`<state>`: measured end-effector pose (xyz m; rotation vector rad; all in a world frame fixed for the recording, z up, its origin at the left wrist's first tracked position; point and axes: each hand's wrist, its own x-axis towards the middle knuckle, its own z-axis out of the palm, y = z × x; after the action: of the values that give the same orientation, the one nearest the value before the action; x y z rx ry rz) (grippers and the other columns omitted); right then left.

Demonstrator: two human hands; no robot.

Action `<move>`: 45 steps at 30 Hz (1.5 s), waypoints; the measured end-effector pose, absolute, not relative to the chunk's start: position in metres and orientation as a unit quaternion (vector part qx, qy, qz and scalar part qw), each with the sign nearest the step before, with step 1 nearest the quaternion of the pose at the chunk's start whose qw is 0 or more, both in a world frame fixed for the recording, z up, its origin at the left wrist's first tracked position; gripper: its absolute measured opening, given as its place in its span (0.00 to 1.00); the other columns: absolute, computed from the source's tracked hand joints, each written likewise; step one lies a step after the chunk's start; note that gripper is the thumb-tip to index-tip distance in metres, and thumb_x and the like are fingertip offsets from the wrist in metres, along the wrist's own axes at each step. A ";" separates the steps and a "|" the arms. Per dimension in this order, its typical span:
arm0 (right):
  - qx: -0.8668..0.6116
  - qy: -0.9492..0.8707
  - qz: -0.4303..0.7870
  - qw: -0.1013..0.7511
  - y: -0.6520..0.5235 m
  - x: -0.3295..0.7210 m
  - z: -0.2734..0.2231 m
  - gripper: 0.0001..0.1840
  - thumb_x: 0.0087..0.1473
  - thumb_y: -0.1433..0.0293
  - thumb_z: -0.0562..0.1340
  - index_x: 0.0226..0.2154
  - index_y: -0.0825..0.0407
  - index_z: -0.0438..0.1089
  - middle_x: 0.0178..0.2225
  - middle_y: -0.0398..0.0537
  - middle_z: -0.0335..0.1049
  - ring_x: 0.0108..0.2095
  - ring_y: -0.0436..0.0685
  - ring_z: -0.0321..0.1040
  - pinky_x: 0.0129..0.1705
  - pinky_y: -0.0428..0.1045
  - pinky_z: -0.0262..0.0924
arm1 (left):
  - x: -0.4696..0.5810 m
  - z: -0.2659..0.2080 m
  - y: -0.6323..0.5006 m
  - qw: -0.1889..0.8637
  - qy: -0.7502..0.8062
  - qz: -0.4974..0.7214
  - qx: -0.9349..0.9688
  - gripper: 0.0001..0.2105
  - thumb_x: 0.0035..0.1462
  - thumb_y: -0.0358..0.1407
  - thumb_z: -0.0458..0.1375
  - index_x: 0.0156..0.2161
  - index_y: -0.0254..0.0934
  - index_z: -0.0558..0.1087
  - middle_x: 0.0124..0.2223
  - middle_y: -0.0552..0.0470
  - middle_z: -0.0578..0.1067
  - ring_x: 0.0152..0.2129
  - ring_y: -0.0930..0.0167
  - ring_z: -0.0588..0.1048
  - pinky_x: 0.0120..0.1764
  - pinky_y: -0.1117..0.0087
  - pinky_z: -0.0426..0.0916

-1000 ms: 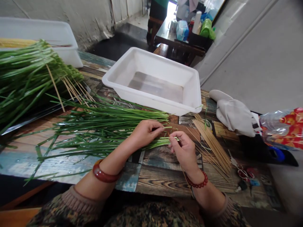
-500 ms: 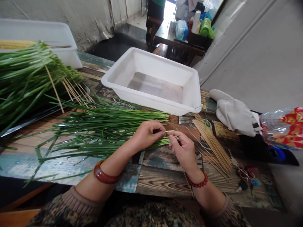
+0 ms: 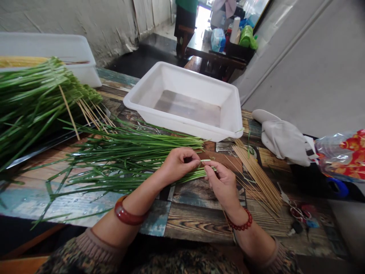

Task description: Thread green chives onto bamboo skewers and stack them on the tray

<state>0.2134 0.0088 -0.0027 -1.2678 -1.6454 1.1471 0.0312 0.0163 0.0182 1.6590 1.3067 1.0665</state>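
My left hand is pinched closed on the pale end of a garlic chive stalk. Facing it, my right hand closes thumb and fingers on the same pale end. A thin stick, seemingly a skewer, runs down from under my right hand past the wrist; its upper part is hidden. Beneath and left of my hands, loose garlic chives lie spread over the wooden table, pale ends pointing right. A fan of bamboo skewers lies just right of my right hand.
Behind the chives stands a white plastic tub. At left, skewered chives are heaped on a metal tray, before another white tub. A pale cloth cap, keys and a red-patterned plastic bag lie right.
The view has shifted slightly, so the table and tubs appear a little lower. My hands stay together at the chive end, with only a small shift of the fingers.
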 end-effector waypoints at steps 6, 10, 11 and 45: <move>-0.495 -0.640 0.449 0.380 0.010 0.213 -0.003 0.14 0.57 0.61 0.61 0.39 0.51 0.78 0.21 0.42 0.69 0.18 0.47 0.60 0.18 0.42 0.54 | 0.033 0.016 0.015 0.345 0.534 0.422 0.647 0.06 0.52 0.28 0.59 0.26 0.33 0.76 0.26 0.53 0.76 0.24 0.75 0.71 0.29 0.76 0.62; -0.499 -0.640 0.447 0.377 0.010 0.212 0.000 0.13 0.57 0.62 0.61 0.38 0.51 0.78 0.20 0.41 0.68 0.17 0.47 0.59 0.17 0.42 0.53 | 0.035 0.014 0.015 0.323 0.529 0.431 0.656 0.06 0.53 0.27 0.58 0.26 0.33 0.76 0.26 0.53 0.76 0.25 0.75 0.72 0.30 0.76 0.62; -0.499 -0.641 0.445 0.377 0.010 0.211 0.001 0.13 0.56 0.62 0.61 0.38 0.51 0.78 0.20 0.41 0.68 0.17 0.47 0.59 0.17 0.42 0.53 | 0.035 0.013 0.014 0.318 0.529 0.433 0.657 0.06 0.53 0.27 0.58 0.26 0.34 0.76 0.26 0.53 0.76 0.25 0.75 0.72 0.30 0.76 0.62; -0.500 -0.645 0.427 0.390 0.009 0.211 0.000 0.13 0.58 0.64 0.60 0.37 0.52 0.78 0.21 0.42 0.70 0.19 0.47 0.63 0.18 0.42 0.54 | 0.040 0.012 0.013 0.268 0.515 0.453 0.676 0.06 0.54 0.25 0.59 0.27 0.34 0.76 0.26 0.54 0.74 0.25 0.75 0.71 0.30 0.75 0.62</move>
<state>0.2112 0.0092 -0.0003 -1.2708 -1.6397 1.0845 0.0395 0.0127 0.0117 1.8245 1.3890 1.2230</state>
